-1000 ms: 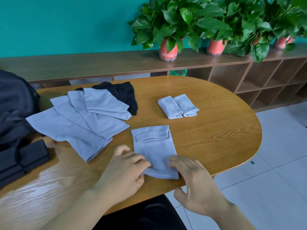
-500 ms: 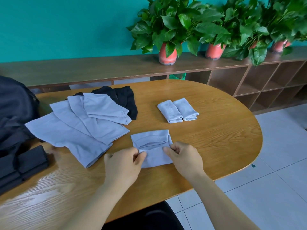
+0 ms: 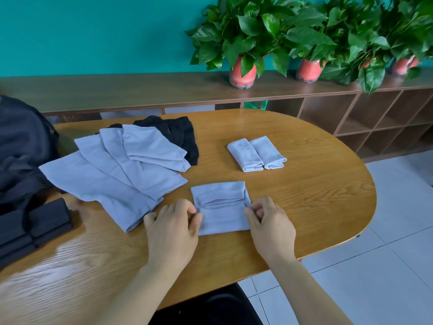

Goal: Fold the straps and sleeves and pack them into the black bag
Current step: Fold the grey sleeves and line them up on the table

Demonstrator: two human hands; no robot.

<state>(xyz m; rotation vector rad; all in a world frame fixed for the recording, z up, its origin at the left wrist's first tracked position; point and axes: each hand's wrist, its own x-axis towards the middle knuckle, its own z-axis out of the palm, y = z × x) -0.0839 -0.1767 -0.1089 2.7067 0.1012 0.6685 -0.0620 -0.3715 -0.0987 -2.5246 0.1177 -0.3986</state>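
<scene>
Hands: left hand (image 3: 173, 228) and right hand (image 3: 269, 227) pinch grey sleeve (image 3: 221, 207) sides (fingertips partly hidden) | black bag (image 3: 21, 148) cropped left

My worktop (image 3: 304, 184) is wood with a bold grain under a glossy varnish that throws a pale sheen near me. The half-folded sleeve (image 3: 222, 218) that my left hand (image 3: 173, 228) and right hand (image 3: 269, 226) pinch is thin, smooth, matt grey cloth, the same as the flat sleeves (image 3: 112, 179) and the folded pair (image 3: 256, 154). The black bag (image 3: 21, 146) is matt woven fabric; the black straps (image 3: 35, 221) look a thicker, dull cloth. The floor (image 3: 398, 231) tiles are pale and smooth, the shelf (image 3: 117, 90) matt brown wood.
</scene>
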